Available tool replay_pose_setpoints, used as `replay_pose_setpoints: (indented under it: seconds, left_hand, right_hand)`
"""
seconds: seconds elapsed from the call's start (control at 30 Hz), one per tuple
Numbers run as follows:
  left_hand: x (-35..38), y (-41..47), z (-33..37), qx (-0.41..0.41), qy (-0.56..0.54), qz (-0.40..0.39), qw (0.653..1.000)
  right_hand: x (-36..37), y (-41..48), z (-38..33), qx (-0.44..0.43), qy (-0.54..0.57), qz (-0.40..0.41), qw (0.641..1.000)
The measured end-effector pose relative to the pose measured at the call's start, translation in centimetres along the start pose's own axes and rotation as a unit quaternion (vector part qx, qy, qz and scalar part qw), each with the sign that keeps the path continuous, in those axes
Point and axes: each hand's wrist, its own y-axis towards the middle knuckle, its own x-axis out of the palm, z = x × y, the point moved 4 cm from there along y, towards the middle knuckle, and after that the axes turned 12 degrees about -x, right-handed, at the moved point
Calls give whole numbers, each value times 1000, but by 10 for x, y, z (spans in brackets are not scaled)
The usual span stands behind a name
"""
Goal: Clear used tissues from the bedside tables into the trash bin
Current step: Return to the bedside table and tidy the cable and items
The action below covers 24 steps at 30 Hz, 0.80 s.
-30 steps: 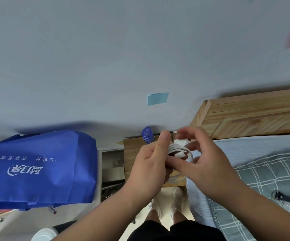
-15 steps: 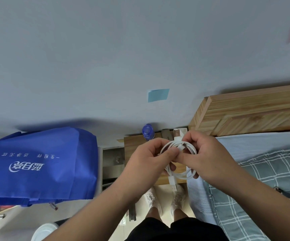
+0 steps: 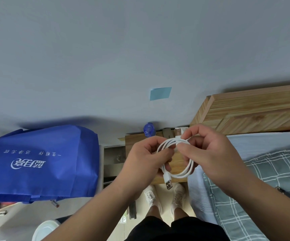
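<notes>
both hands hold a white cable (image 3: 177, 158) above the bedside table (image 3: 137, 140) — left hand (image 3: 149, 157) closed on the coil, right hand (image 3: 208, 152) pinching its top. the loops have gathered tighter, usb plug now dangling. no tissues visible — clearing hasn't begun.

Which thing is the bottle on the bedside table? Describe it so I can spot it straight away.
Find the wooden headboard at right; just left of it is the small wooden bedside table against the wall. The bottle stands at its back edge, above the left hand: the only blue-capped thing there, unlike the pale items beside it.
</notes>
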Motion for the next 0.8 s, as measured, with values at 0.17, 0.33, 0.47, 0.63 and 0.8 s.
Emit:
replay_pose_setpoints:
  seconds: [0.17,0.33,0.47,0.63,0.8]
  left_hand:
    - [4,2,-4,-51,-159,-38,985]
    - [-2,3,-7,-78,-238,-74,965]
    - [-3,3,-8,-91,-225,-110,964]
    - [-5,7,-18,-117,-180,-92,972]
    - [-8,14,-34,-140,-188,-48,971]
  right_hand:
    - [-6,2,0,-47,-57,31,997]
    - [-8,0,9,-54,-47,17,997]
    - [-12,0,16,-61,-49,-5,997]
    - [-12,2,31,-26,-43,-52,997]
    - [-11,3,53,61,1,-56,997]
